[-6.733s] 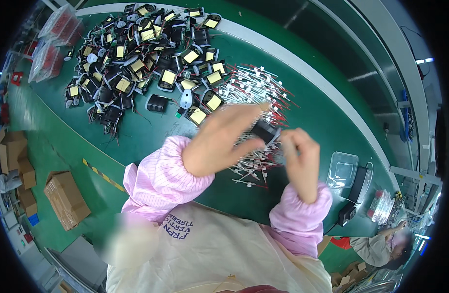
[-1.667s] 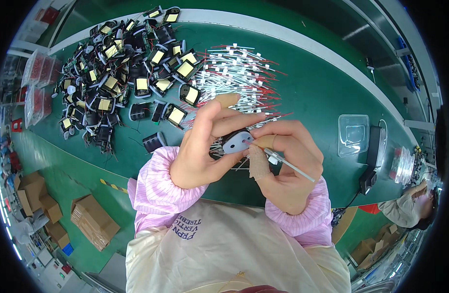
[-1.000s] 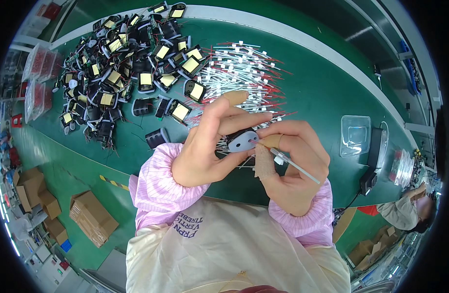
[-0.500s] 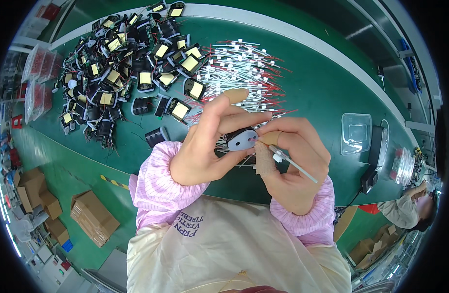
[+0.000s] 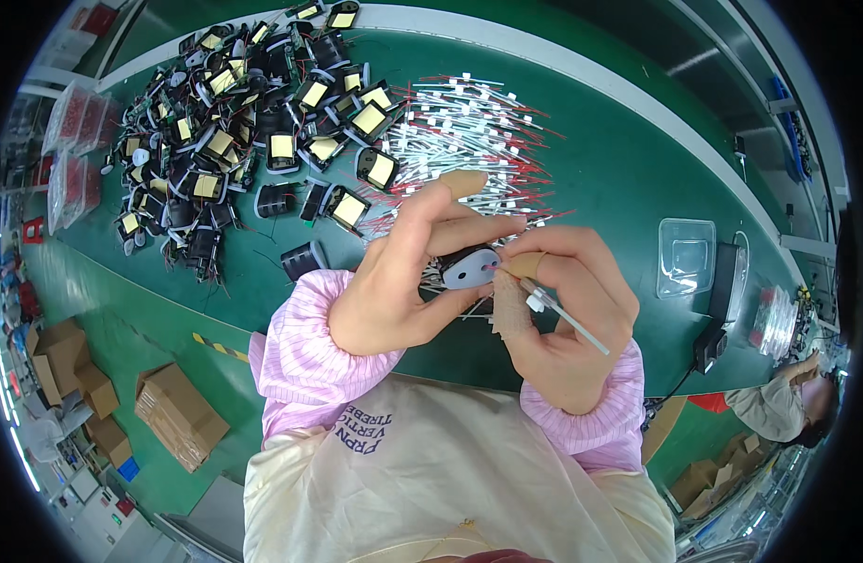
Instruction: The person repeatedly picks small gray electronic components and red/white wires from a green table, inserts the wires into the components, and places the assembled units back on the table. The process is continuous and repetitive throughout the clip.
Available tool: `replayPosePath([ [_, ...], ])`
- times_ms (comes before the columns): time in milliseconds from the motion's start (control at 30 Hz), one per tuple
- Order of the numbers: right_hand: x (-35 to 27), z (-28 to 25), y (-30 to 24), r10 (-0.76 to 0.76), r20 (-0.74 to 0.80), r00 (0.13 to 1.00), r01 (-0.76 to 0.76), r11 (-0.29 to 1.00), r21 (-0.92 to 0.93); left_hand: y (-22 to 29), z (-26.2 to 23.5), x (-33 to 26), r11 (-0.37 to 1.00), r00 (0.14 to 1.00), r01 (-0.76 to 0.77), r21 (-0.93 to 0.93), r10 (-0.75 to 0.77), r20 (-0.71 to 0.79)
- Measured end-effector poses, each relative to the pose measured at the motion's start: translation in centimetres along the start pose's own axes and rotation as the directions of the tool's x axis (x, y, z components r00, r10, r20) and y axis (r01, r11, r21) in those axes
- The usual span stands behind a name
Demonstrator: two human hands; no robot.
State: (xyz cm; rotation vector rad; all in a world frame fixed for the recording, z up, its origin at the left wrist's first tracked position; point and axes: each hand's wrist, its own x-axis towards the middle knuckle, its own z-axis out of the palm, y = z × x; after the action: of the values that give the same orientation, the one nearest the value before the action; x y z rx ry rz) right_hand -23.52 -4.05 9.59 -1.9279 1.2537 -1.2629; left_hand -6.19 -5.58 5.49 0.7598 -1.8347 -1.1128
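My left hand (image 5: 385, 291) is closed around a small black housing with a grey oval end cap (image 5: 469, 271), which faces me and shows dark holes. Between its thumb and fingers the housing is held tilted above the table. The thumb and forefinger of my right hand (image 5: 582, 324) pinch a thin wire lead (image 5: 582, 330) with a small white connector, its pale sleeve trailing over the palm. The lead's reddish tip is right at a hole on the cap's right side; how deep it goes I cannot tell. Tan coverings wrap several fingertips.
Beyond my hands lies a spread of red and white wire leads (image 5: 478, 131). A heap of black housings with yellow pads (image 5: 206, 155) covers the table's left. To the right are a clear plastic tray (image 5: 687, 258) and a black device (image 5: 713, 342). Another person (image 5: 788, 403) sits far right.
The view has shifted by a few pixels. Both hands keep the same hold, with the lead's tip still at the cap's hole.
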Motion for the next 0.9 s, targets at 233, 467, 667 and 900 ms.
replayPosePath([
  [233, -0.01, -0.24, -0.08, 0.044, 0.044, 0.998, -0.044, 0.999, 0.009, -0.22, 0.07, -0.09, 1.000, 1.000, 0.002, -0.008, -0.002, -0.007],
  [467, 0.04, -0.21, 0.12, -0.017, 0.036, 0.999, 0.018, 1.000, -0.016, -0.28, 0.01, -0.08, 0.999, 1.000, 0.005, -0.033, -0.005, -0.005],
  [667, 0.01, -0.20, -0.15, -0.015, 0.047, 0.999, 0.016, 0.999, -0.031, -0.24, -0.02, -0.18, 0.998, 1.000, 0.028, -0.052, -0.028, 0.003],
  [900, 0.04, -0.26, -0.17, -0.034, 0.044, 0.998, 0.036, 0.999, -0.037, -0.27, 0.07, -0.13, 0.999, 1.000, 0.015, -0.040, -0.016, -0.009],
])
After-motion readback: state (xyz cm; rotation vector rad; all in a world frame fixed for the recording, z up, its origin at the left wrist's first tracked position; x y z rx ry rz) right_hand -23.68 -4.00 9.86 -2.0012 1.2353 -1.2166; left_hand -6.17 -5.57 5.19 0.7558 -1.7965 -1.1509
